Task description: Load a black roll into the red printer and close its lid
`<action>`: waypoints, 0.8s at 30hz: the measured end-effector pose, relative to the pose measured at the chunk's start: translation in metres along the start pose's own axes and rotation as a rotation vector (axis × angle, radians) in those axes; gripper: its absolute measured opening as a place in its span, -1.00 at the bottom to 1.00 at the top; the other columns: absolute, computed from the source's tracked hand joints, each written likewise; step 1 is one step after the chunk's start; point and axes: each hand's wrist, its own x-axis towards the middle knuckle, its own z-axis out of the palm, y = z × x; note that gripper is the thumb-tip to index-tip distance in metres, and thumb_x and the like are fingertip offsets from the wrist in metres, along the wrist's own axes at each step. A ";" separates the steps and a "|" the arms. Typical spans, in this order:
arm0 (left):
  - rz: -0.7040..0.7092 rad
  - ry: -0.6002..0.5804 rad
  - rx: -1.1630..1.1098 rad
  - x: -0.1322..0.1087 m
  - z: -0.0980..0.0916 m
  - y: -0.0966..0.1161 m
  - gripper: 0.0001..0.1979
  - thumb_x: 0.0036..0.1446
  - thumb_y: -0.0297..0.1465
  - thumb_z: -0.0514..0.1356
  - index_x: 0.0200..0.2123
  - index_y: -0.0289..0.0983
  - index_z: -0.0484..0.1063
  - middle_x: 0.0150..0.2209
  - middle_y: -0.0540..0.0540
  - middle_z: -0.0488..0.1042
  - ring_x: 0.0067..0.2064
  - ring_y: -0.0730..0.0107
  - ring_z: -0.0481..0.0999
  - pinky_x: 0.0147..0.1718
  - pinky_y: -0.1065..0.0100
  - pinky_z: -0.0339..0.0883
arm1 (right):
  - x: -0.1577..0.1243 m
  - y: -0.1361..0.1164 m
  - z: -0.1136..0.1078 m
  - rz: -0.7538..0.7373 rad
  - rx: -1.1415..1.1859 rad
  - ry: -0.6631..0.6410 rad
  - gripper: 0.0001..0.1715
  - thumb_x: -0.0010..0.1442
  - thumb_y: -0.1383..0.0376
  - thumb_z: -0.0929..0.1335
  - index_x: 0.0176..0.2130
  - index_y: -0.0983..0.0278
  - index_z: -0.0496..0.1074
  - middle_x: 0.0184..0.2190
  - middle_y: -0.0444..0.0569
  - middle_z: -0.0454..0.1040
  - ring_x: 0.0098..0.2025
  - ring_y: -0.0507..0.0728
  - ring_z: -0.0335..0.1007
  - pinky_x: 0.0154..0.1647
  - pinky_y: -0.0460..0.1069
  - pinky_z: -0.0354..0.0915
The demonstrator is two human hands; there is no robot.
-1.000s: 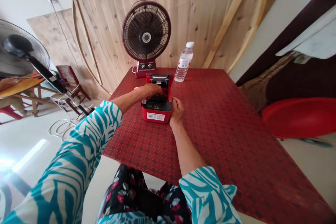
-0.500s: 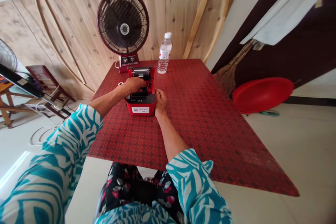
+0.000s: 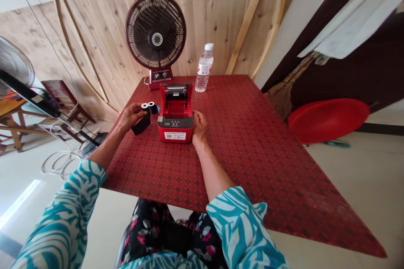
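Observation:
A red and black printer-like device [image 3: 176, 124] stands on the red patterned table with its lid raised and its inside showing red. My right hand [image 3: 200, 126] rests against its right side, fingers wrapped round the edge. To the left of the device, my left hand [image 3: 132, 115] grips a black box-shaped part [image 3: 141, 124], tilted just over the table. Beside that part are two small rolls with white ends, a left one [image 3: 144, 106] near my fingertips and a right one [image 3: 152, 108] closer to the device.
A round fan [image 3: 157, 40] and a clear water bottle [image 3: 204, 69] stand at the back of the table [image 3: 252, 155]. On the right is a red basin [image 3: 328, 121]. A standing fan [image 3: 15, 65] and a chair are at the left.
My left hand has come out of the device and moved left, now with the black part. The device's inside is uncovered. My right hand stays at its side; the view has shifted slightly.

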 end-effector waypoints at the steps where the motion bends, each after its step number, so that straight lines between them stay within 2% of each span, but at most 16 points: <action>1: -0.039 0.017 0.016 -0.002 0.002 -0.010 -0.66 -0.26 -0.49 0.43 -0.34 -0.29 0.46 -0.41 -0.01 0.55 -0.37 0.44 0.50 -0.36 0.47 0.32 | 0.000 -0.001 0.000 0.003 0.002 -0.003 -0.59 0.14 0.04 0.27 -0.19 0.20 0.53 -0.19 -0.07 0.61 -0.12 0.13 0.47 0.04 0.08 0.29; 5: -0.068 0.035 0.022 -0.010 0.010 -0.026 -0.67 -0.26 -0.50 0.43 -0.36 -0.29 0.43 -0.36 -0.02 0.57 -0.34 0.44 0.52 -0.36 0.49 0.34 | -0.001 -0.002 0.000 0.006 0.003 -0.010 -0.59 0.14 0.04 0.27 -0.18 0.20 0.53 -0.19 -0.07 0.61 -0.12 0.12 0.47 0.01 0.07 0.30; 9: -0.119 -0.068 0.041 -0.007 -0.002 -0.028 -0.68 -0.21 -0.52 0.39 -0.30 -0.29 0.45 -0.40 -0.03 0.56 -0.43 0.47 0.49 -0.47 0.52 0.30 | -0.001 -0.002 0.000 0.011 -0.003 -0.011 -0.58 0.15 0.04 0.27 -0.17 0.21 0.53 -0.19 -0.06 0.60 -0.13 0.13 0.48 -0.01 0.07 0.31; 12: -0.115 -0.049 -0.011 0.006 -0.012 -0.032 -0.71 -0.15 -0.50 0.35 -0.26 -0.30 0.46 -0.44 -0.03 0.55 -0.48 0.50 0.47 -0.51 0.53 0.27 | 0.000 -0.001 0.000 0.008 -0.011 -0.010 -0.59 0.15 0.04 0.26 -0.18 0.20 0.53 -0.20 -0.07 0.61 -0.13 0.13 0.47 -0.01 0.06 0.31; 14: -0.070 -0.004 -0.054 0.020 -0.014 -0.035 -0.70 -0.14 -0.50 0.36 -0.25 -0.30 0.46 -0.38 -0.05 0.57 -0.41 0.48 0.51 -0.45 0.51 0.34 | 0.000 0.000 0.000 0.005 -0.008 -0.007 -0.59 0.15 0.04 0.26 -0.18 0.20 0.53 -0.19 -0.07 0.61 -0.12 0.13 0.47 0.00 0.07 0.31; 16: -0.044 -0.017 -0.079 0.034 -0.012 -0.035 -0.64 -0.17 -0.50 0.38 -0.22 -0.30 0.48 -0.28 -0.09 0.60 -0.31 0.44 0.55 -0.34 0.48 0.39 | 0.001 0.000 -0.001 0.009 -0.001 -0.006 -0.59 0.14 0.03 0.27 -0.18 0.20 0.53 -0.19 -0.07 0.61 -0.11 0.14 0.47 0.02 0.08 0.31; 21: -0.065 -0.207 -0.037 0.059 -0.006 -0.028 -0.41 -0.32 -0.58 0.39 -0.08 -0.30 0.49 -0.18 -0.15 0.61 -0.25 0.37 0.58 -0.31 0.44 0.41 | 0.003 0.000 -0.001 0.022 0.004 -0.006 -0.60 0.11 0.03 0.28 -0.20 0.20 0.53 -0.19 -0.06 0.60 -0.09 0.16 0.46 0.04 0.10 0.30; 24: -0.040 -0.292 0.094 0.066 -0.005 -0.031 -0.48 -0.28 -0.52 0.38 -0.11 -0.29 0.52 -0.22 -0.11 0.62 -0.25 0.32 0.58 -0.31 0.41 0.40 | 0.004 0.001 -0.001 0.009 0.005 -0.010 -0.61 0.11 0.04 0.29 -0.21 0.20 0.53 -0.20 -0.06 0.60 -0.08 0.16 0.47 0.04 0.11 0.30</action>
